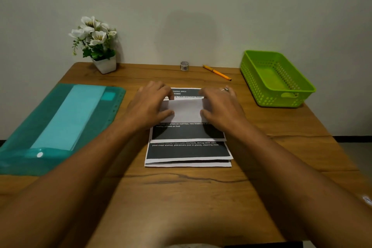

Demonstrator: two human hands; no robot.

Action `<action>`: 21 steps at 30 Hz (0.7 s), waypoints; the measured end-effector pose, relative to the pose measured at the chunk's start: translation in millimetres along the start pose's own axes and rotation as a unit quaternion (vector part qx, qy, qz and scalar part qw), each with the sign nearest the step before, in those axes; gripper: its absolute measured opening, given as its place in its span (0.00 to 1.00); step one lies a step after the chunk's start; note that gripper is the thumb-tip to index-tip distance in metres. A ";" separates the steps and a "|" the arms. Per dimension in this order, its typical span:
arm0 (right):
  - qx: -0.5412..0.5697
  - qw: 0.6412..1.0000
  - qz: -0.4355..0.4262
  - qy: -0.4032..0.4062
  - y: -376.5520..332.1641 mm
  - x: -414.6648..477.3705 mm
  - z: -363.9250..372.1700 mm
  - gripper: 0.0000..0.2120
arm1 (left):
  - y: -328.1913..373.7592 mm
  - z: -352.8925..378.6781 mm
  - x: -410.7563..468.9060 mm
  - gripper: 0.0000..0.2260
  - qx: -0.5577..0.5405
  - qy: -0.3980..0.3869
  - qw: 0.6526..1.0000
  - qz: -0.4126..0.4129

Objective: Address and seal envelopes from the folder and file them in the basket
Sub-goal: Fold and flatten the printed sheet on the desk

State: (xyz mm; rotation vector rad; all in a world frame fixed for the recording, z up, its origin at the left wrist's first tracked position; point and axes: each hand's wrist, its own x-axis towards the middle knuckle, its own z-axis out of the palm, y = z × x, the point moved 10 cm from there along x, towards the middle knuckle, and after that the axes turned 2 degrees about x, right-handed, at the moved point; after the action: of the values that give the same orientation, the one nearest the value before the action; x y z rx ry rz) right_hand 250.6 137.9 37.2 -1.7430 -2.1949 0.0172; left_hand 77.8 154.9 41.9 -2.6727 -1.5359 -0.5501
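the folded sheet (pixel 186 109), white side up, lies on top of a stack of printed sheets (pixel 188 150) in the middle of the table (pixel 181 197). it is thin office paper, so likely very light, limp and quick to crease, and it should slide easily on the sheets beneath. it is best held flat by its two short sides and pressed along the fold, not lifted by one corner.

the left hand (pixel 150 104) and right hand (pixel 221 106) do just that: both lie palm down on its ends, fingers loosely bent and spread, thumbs at the near edge, pressing rather than clutching. whether any fingertip is tucked under an edge i cannot tell.

the pale blue envelopes (pixel 68 119) are inside the teal folder (pixel 24 131) at the left. they look flat and a little stiffer, and are probably easiest drawn out by an open end.

at the far edge stand a tape roll (pixel 184 66) and an orange pen (pixel 217 72). the green basket (pixel 302 86) sits at the right with nothing visible in it, and a flower pot (pixel 105 64) stands far left.
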 end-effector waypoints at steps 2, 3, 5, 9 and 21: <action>0.000 0.999 -0.014 0.037 -1.4 0.3 -4.4 0.15 | 3.0 -4.5 -1.5 0.14 -0.003 0.017 1.000 0.007; 0.001 0.999 -0.017 0.051 -1.5 0.2 -5.7 0.12 | 4.4 -5.9 -2.5 0.13 -0.004 0.025 1.000 0.012; 0.002 0.998 -0.020 0.067 -3.9 -0.5 -7.4 0.08 | 6.6 -8.5 -4.9 0.12 -0.007 0.038 0.999 0.018; -0.007 0.997 -0.020 0.071 -6.6 -6.8 -1.0 0.07 | 10.4 -3.3 -12.2 0.10 -0.023 0.044 0.999 0.014; 0.054 0.997 -0.016 -0.047 -1.0 -30.3 52.9 0.23 | 11.9 49.3 -33.4 0.24 -0.032 -0.066 0.997 0.024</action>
State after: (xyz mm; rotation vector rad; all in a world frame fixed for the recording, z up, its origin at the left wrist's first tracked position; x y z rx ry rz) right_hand 241.3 119.3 -20.2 -1.6791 -2.2429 0.2113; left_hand 87.0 129.7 -12.6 -2.8386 -1.5049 -0.4378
